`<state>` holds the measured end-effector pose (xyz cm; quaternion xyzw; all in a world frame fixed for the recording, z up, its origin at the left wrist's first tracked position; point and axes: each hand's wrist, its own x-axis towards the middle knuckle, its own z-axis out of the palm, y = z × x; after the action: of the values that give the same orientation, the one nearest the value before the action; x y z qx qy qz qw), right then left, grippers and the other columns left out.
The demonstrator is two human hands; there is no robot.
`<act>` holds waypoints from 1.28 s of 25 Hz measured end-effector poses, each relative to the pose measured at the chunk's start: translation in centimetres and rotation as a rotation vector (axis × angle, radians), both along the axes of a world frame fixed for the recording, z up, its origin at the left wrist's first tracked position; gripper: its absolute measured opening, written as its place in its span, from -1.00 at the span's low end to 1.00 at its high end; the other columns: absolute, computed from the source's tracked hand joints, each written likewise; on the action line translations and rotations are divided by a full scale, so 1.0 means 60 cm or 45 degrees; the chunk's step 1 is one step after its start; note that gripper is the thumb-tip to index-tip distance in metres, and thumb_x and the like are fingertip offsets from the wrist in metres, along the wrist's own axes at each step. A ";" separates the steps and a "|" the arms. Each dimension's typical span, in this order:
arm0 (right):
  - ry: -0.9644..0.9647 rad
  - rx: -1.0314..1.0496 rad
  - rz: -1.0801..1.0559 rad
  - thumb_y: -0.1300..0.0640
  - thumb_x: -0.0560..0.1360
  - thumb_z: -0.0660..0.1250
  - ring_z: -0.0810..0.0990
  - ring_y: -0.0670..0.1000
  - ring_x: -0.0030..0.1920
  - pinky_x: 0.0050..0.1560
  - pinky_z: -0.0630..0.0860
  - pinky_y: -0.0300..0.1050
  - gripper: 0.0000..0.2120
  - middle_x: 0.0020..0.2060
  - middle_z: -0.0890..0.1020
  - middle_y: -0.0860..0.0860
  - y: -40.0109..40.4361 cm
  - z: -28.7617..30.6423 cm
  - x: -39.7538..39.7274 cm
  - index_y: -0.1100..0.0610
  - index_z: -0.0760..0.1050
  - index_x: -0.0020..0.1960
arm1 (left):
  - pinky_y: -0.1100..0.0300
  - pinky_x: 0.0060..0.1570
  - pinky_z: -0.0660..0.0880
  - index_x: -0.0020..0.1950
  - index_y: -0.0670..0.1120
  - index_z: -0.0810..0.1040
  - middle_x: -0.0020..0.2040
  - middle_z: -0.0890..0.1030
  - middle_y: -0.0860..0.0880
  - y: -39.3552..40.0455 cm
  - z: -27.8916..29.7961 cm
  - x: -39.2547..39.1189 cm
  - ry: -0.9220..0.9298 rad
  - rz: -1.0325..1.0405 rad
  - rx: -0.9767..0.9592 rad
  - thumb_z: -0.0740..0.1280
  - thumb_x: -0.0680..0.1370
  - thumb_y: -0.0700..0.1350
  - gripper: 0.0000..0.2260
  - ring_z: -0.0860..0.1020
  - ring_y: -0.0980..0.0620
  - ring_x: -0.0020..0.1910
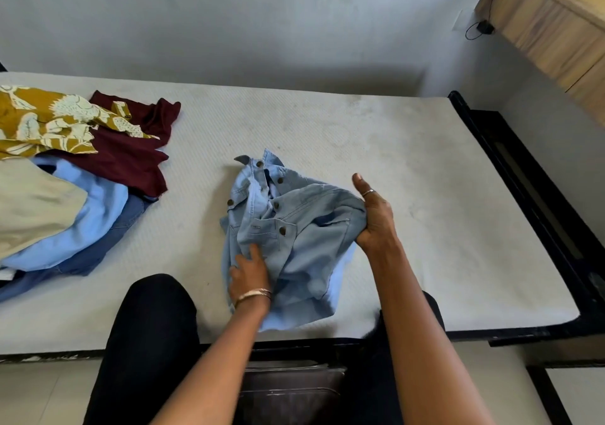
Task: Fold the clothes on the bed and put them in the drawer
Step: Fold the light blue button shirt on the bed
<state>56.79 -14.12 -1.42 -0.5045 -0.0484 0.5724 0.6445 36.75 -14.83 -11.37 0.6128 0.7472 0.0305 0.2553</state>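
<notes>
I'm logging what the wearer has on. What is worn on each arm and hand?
Both forearms are bare, no sleeves in view. The left hand has thin metal bangles at the wrist. The right hand has a slim silver ring on one finger.

Looks like a bedroom at home: bare white mattress (327, 123) on a black bed frame (523, 175), heap of clothes (82, 162) well left of the hands, plain wall (229, 15) beyond them.
</notes>
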 end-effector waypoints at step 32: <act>-1.820 -0.976 0.916 0.36 0.46 0.04 0.71 0.26 -0.22 -0.10 0.67 0.08 -0.83 -0.12 0.61 0.29 -0.094 0.022 0.055 0.36 0.39 -0.05 | -0.08 -0.19 0.57 0.13 -0.20 0.56 -0.02 0.53 -0.33 0.093 0.171 -0.237 0.148 -0.235 -0.535 0.23 0.47 -0.42 -0.71 0.61 -0.33 -0.07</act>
<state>60.06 -19.78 -0.09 -0.8768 -0.4002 0.2653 0.0279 22.54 -9.25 -1.08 0.6126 0.6915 -0.1845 0.3353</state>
